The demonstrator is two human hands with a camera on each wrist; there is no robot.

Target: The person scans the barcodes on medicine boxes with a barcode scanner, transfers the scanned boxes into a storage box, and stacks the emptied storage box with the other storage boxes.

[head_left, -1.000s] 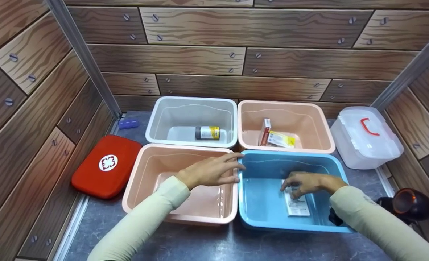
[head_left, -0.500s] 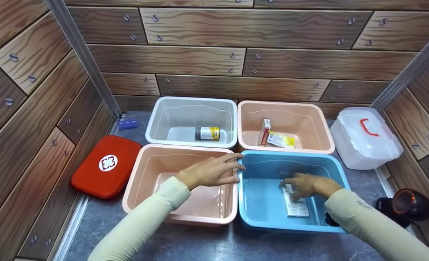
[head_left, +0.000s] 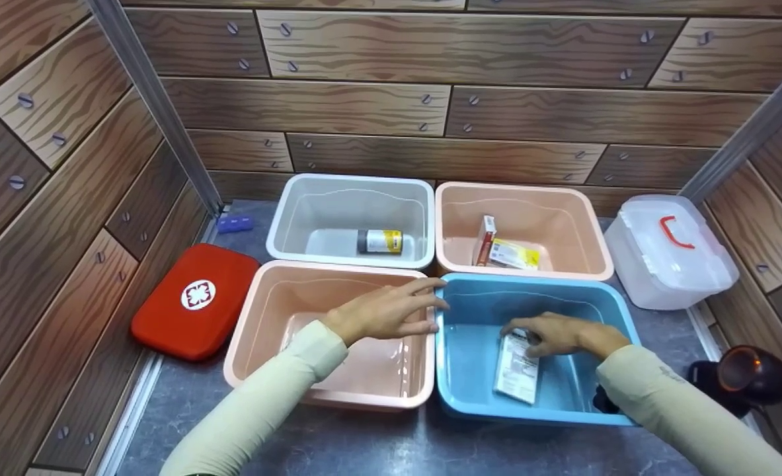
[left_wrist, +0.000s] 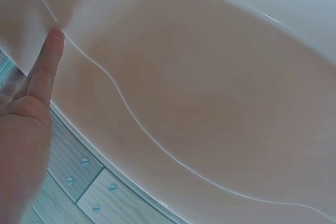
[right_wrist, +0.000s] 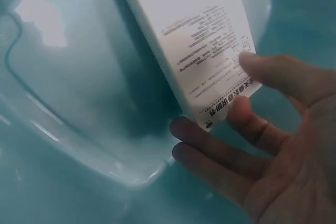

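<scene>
A white medicine box (head_left: pixel 517 370) with small dark print lies slanted inside the blue bin (head_left: pixel 470 413). My right hand (head_left: pixel 552 332) grips its far end, fingers at the far left corner and thumb at the right edge. In the right wrist view the printed face of the medicine box (right_wrist: pixel 199 40) shows, with fingertips and thumb of the right hand (right_wrist: pixel 262 129) around its lower end. My left hand (head_left: pixel 384 311) is spread over the front peach bin (head_left: pixel 328 400), fingertips at the rim beside the blue bin. The left wrist view shows this hand (left_wrist: pixel 31 98) with straight fingers.
Behind stand a grey bin (head_left: pixel 351 180) with a dark, yellow-labelled bottle (head_left: pixel 381 242) and a peach bin (head_left: pixel 523 190) with two boxes. A red case (head_left: pixel 195 304) and purple item (head_left: pixel 234 224) are left; a clear lidded box (head_left: pixel 671 251) and black scanner (head_left: pixel 751 377) right.
The medicine box has shifted left and turned in the blue bin, with my right hand on its far end. My left hand has stayed in place.
</scene>
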